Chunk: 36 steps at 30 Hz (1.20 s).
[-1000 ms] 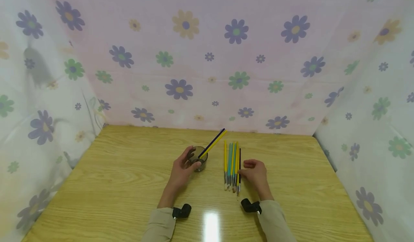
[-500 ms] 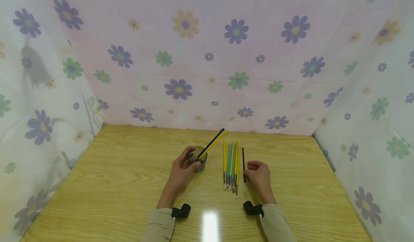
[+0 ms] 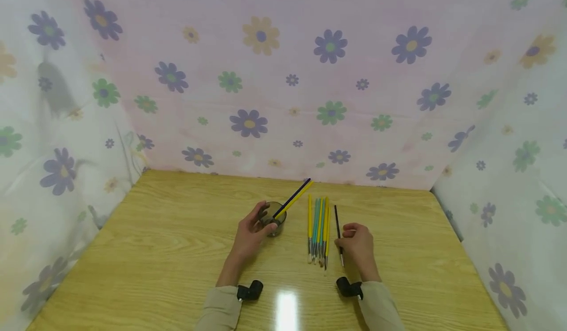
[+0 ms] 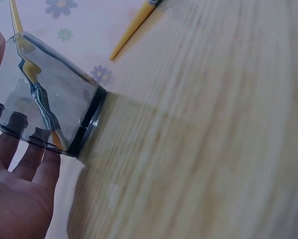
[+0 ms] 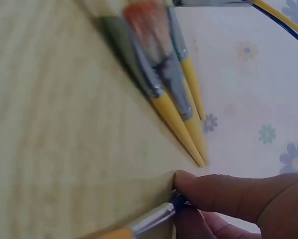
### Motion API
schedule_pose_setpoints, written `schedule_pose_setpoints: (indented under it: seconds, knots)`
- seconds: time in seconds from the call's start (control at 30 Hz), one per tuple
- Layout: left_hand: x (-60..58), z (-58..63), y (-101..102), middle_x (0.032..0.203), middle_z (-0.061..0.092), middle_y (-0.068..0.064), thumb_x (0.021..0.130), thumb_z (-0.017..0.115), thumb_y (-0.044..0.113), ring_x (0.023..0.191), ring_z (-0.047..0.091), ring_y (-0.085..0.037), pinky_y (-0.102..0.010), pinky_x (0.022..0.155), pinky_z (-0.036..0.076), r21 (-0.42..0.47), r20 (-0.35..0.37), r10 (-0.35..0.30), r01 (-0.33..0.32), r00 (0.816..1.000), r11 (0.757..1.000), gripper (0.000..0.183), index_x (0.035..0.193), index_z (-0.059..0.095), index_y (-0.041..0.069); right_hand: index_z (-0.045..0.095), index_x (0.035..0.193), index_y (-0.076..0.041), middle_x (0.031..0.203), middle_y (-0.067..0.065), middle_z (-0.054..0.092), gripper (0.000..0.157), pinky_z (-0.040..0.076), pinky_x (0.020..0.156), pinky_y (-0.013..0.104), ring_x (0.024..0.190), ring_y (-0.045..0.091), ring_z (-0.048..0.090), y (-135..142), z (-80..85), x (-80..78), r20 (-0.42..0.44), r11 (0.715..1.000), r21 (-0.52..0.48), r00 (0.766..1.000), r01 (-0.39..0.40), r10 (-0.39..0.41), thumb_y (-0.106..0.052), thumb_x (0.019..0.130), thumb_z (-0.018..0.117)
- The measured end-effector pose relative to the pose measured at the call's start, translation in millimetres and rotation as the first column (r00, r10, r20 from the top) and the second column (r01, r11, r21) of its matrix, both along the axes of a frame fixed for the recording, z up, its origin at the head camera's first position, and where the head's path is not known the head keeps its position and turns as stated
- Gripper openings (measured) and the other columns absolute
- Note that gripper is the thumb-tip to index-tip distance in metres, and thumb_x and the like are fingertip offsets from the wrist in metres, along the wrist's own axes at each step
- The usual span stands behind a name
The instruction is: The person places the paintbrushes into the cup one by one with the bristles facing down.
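My left hand (image 3: 249, 235) grips a smoky clear glass (image 4: 64, 99) that stands on the table. Two paintbrushes lean in it, one with a dark blue handle (image 3: 296, 193) and one with a yellow handle (image 3: 298, 198). Between thumb and fingers, my right hand (image 3: 358, 245) pinches a dark-handled paintbrush (image 3: 338, 221). Its silver ferrule (image 5: 153, 219) and orange-toned bristles (image 5: 114, 234) show in the right wrist view. To the left of that hand lies a row of several yellow and teal paintbrushes (image 3: 319, 223), bristles toward me.
The wood-grain table (image 3: 177, 232) reaches back to a flowered cloth (image 3: 266, 85), which also hangs at both sides. A black camera mount sits on each wrist, the left mount (image 3: 251, 290) and the right mount (image 3: 349, 287). Light glares on the near table.
My right hand has drawn the dark paintbrush away from the row to the right, and its handle now tilts slightly. The left hand stays on the glass.
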<state>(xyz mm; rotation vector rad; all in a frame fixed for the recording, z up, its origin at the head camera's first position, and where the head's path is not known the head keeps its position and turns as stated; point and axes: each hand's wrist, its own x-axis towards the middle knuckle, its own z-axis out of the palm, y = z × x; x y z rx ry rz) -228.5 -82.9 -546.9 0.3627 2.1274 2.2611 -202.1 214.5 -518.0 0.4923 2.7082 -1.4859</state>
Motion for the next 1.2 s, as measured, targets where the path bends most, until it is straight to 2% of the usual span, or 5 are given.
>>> schedule_pose_setpoints:
  seconds: [0.13, 0.47, 0.73, 0.97, 1.2]
  knots:
    - [-0.5, -0.8, -0.1, 0.157, 0.042, -0.018, 0.094, 0.073, 0.006, 0.145, 0.04, -0.039, -0.052, 0.12, 0.034, -0.008, 0.004, -0.001, 0.001, 1.0, 1.0, 0.068, 0.154, 0.042, 0.006, 0.066, 0.118, 0.008, 0.104, 0.024, 0.07, 0.042, 0.058, 0.08, 0.047, 0.092, 0.035, 0.067, 3.9, 3.3, -3.7, 0.03, 1.0, 0.001, 0.999, -0.014, 0.014, -0.003, 0.08, 0.078]
    - [0.4, -2.5, 2.8, 0.157, 0.044, -0.013, 0.093, 0.074, 0.008, 0.144, 0.043, -0.033, -0.047, 0.119, 0.037, -0.014, 0.02, 0.002, -0.001, 1.0, 1.0, 0.068, 0.154, 0.043, 0.01, 0.066, 0.123, 0.01, 0.106, 0.022, 0.071, 0.042, 0.059, 0.084, 0.044, 0.093, 0.029, 0.069, 17.0, 0.6, -3.8, 0.06, 0.991, -0.128, 0.997, -0.03, 0.038, -0.001, 0.084, 0.077]
    - [-0.1, -3.1, -0.5, 0.156, 0.043, -0.019, 0.093, 0.073, 0.004, 0.144, 0.042, -0.038, -0.051, 0.119, 0.036, 0.0, -0.015, 0.006, -0.006, 1.0, 1.0, 0.066, 0.153, 0.044, 0.007, 0.067, 0.124, 0.009, 0.113, 0.024, 0.071, 0.039, 0.056, 0.095, 0.044, 0.103, 0.029, 0.068, 20.6, 0.0, -7.2, 0.074, 0.983, -0.178, 0.996, -0.039, 0.053, -0.003, 0.087, 0.075]
    - [0.7, -1.2, 0.4, 0.156, 0.044, -0.018, 0.093, 0.074, 0.005, 0.144, 0.042, -0.037, -0.05, 0.119, 0.036, -0.003, -0.008, 0.015, -0.015, 1.0, 1.0, 0.067, 0.153, 0.044, 0.006, 0.066, 0.126, 0.01, 0.116, 0.024, 0.071, 0.04, 0.053, 0.1, 0.049, 0.102, 0.027, 0.07, 22.7, -0.6, -5.5, 0.072, 0.979, -0.2, 0.997, -0.025, 0.04, -0.006, 0.09, 0.074]
    - [-1.2, -2.4, 0.6, 0.157, 0.044, -0.016, 0.093, 0.073, 0.005, 0.144, 0.041, -0.037, -0.05, 0.119, 0.036, -0.005, -0.002, 0.009, -0.009, 1.0, 1.0, 0.068, 0.154, 0.042, 0.006, 0.058, 0.132, 0.015, 0.12, 0.029, 0.066, 0.039, 0.061, 0.08, 0.029, 0.09, 0.014, 0.068, 17.4, 0.0, -3.4, 0.048, 0.945, -0.325, 0.999, 0.012, 0.004, 0.002, 0.096, 0.063]
